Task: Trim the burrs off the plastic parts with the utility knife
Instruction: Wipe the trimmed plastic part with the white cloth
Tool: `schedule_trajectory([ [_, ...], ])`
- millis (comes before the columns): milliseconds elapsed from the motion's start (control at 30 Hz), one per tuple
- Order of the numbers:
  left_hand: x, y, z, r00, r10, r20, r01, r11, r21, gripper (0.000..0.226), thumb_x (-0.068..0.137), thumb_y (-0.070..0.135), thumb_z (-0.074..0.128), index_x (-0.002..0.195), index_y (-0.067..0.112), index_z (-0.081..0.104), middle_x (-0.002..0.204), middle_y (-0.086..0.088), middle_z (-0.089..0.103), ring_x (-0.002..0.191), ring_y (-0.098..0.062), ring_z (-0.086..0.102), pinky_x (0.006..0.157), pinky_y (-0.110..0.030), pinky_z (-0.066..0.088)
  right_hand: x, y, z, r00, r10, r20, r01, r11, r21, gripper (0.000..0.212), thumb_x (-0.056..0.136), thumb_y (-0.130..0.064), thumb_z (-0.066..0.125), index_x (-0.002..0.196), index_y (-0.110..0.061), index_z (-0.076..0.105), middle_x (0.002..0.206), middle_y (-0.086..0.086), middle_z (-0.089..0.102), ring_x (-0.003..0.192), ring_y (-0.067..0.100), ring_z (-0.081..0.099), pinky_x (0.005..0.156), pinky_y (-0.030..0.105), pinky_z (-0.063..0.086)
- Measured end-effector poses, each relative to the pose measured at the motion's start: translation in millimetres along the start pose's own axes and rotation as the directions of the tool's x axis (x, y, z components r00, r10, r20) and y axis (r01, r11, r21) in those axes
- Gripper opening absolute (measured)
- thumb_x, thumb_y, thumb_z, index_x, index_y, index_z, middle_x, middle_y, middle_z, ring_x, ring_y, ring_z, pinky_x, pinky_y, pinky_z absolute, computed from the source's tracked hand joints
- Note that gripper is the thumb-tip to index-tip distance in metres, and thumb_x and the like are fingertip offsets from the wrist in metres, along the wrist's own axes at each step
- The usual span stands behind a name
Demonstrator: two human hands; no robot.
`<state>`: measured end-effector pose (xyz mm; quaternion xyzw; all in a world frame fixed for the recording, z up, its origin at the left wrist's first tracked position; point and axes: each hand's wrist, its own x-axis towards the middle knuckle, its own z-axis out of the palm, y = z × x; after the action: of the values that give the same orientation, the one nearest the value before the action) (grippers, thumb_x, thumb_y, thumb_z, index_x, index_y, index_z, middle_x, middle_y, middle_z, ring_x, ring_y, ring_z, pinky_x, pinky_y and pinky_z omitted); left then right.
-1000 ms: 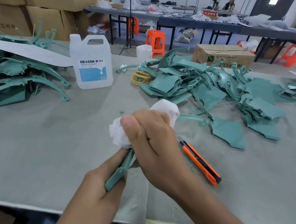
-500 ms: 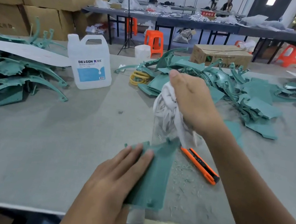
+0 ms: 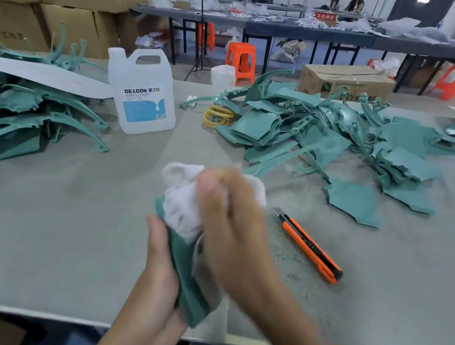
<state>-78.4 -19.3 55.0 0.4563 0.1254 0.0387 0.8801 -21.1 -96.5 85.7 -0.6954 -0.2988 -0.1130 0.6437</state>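
My left hand [image 3: 160, 268] holds a flat green plastic part [image 3: 189, 284] tilted on edge above the table's near side. A crumpled white cloth [image 3: 184, 195] is pressed against the part's upper end by my right hand [image 3: 230, 226], which is blurred by motion. The orange and black utility knife [image 3: 309, 246] lies on the table just right of my hands, blade tip out, with nothing touching it. Green shavings are scattered around it.
Heaps of green plastic parts lie at the left [image 3: 22, 118] and the back right [image 3: 329, 137]. A white DEXCON jug [image 3: 140, 94] stands behind my hands, yellow rings [image 3: 217, 114] beside it. Cardboard boxes, orange stools and far tables with people are beyond the table [image 3: 34, 232].
My left hand has tipped the part from flat on the table up onto its edge. My right hand has come back down with the cloth onto the part.
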Motion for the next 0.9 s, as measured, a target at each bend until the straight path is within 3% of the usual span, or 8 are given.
schedule_trajectory([
  [133, 8, 10, 7, 0.997, 0.072, -0.029, -0.077, 0.978, -0.193, 0.069, 0.088, 0.077, 0.037, 0.072, 0.025, 0.08, 0.073, 0.002, 0.071, 0.072, -0.01, 0.072, 0.063, -0.024, 0.058, -49, 22, 22, 0.998, -0.026, 0.057, 0.038, 0.976, -0.215, 0.029, 0.106, -0.051, 0.035, 0.106, -0.03, 0.054, 0.101, -0.018, 0.048, 0.097, -0.006, 0.043, 0.09, 0.016, 0.036],
  [267, 4, 3, 12, 0.998, 0.028, -0.056, -0.038, 0.982, -0.183, 0.069, 0.074, 0.075, 0.045, 0.111, 0.027, 0.077, 0.12, -0.005, 0.073, 0.111, -0.017, 0.07, 0.083, -0.032, 0.06, -5, 36, 3, 0.996, 0.063, -0.06, -0.084, 0.881, -0.465, 0.043, 0.103, -0.048, 0.032, 0.11, -0.015, 0.058, 0.11, 0.005, 0.054, 0.098, 0.016, 0.045, 0.092, 0.037, 0.037],
  [400, 4, -3, 14, 0.993, 0.043, -0.111, -0.066, 0.975, -0.212, 0.075, 0.072, 0.074, 0.043, 0.123, 0.025, 0.07, 0.121, -0.003, 0.073, 0.11, -0.016, 0.07, 0.092, -0.037, 0.058, -2, 43, 2, 0.964, 0.227, -0.14, -0.267, 0.833, -0.484, 0.027, 0.104, -0.044, 0.044, 0.111, -0.022, 0.056, 0.112, 0.0, 0.051, 0.104, 0.019, 0.047, 0.093, 0.039, 0.036],
  [500, 16, 0, 2, 0.951, 0.073, -0.3, -0.11, 0.988, -0.108, 0.085, 0.067, 0.084, 0.039, 0.105, 0.015, 0.071, 0.095, -0.004, 0.078, 0.084, -0.018, 0.076, 0.077, -0.039, 0.061, -53, 40, 24, 0.984, 0.18, 0.011, -0.162, 0.906, -0.392, 0.027, 0.102, -0.06, 0.033, 0.107, -0.037, 0.045, 0.099, -0.015, 0.043, 0.086, 0.01, 0.048, 0.078, 0.034, 0.039],
  [567, 21, 6, -6, 0.912, 0.111, -0.395, -0.168, 0.979, -0.112, 0.078, 0.081, 0.083, 0.035, 0.097, 0.015, 0.07, 0.088, -0.004, 0.078, 0.076, -0.019, 0.076, 0.066, -0.034, 0.059, -68, 48, 22, 0.976, 0.19, 0.107, -0.139, 0.92, -0.367, 0.028, 0.102, -0.062, 0.033, 0.105, -0.037, 0.045, 0.101, -0.016, 0.047, 0.085, 0.007, 0.053, 0.074, 0.028, 0.041],
  [700, 22, 18, -16, 0.887, 0.263, -0.379, -0.328, 0.937, -0.117, 0.051, 0.098, 0.062, 0.038, 0.104, 0.028, 0.075, 0.108, 0.003, 0.077, 0.093, -0.016, 0.075, 0.065, -0.036, 0.062, -39, 67, -19, 0.791, 0.603, -0.104, -0.61, 0.791, -0.052, 0.028, 0.104, -0.047, 0.045, 0.091, -0.023, 0.054, 0.08, -0.008, 0.056, 0.065, 0.006, 0.053, 0.054, 0.018, 0.039],
  [800, 31, 11, -17, 0.857, 0.328, -0.397, -0.345, 0.938, 0.032, 0.023, 0.105, 0.037, 0.048, 0.111, 0.023, 0.065, 0.106, -0.005, 0.077, 0.085, -0.019, 0.076, 0.058, -0.032, 0.06, -28, 58, -27, 0.86, 0.509, -0.023, -0.5, 0.852, 0.154, 0.036, 0.101, -0.057, 0.045, 0.092, -0.024, 0.055, 0.058, -0.013, 0.055, 0.042, 0.002, 0.05, 0.044, 0.019, 0.038],
  [900, 42, -4, -12, 0.864, 0.312, -0.395, -0.272, 0.95, 0.156, 0.028, 0.102, 0.023, 0.056, 0.13, 0.023, 0.052, 0.105, -0.003, 0.076, 0.085, -0.017, 0.075, 0.061, -0.028, 0.06, -29, 44, -17, 0.897, 0.43, 0.103, -0.436, 0.819, 0.373, 0.024, 0.102, -0.036, 0.06, 0.108, -0.013, 0.057, 0.059, -0.002, 0.063, 0.033, 0.019, 0.054, 0.031, 0.027, 0.039],
])
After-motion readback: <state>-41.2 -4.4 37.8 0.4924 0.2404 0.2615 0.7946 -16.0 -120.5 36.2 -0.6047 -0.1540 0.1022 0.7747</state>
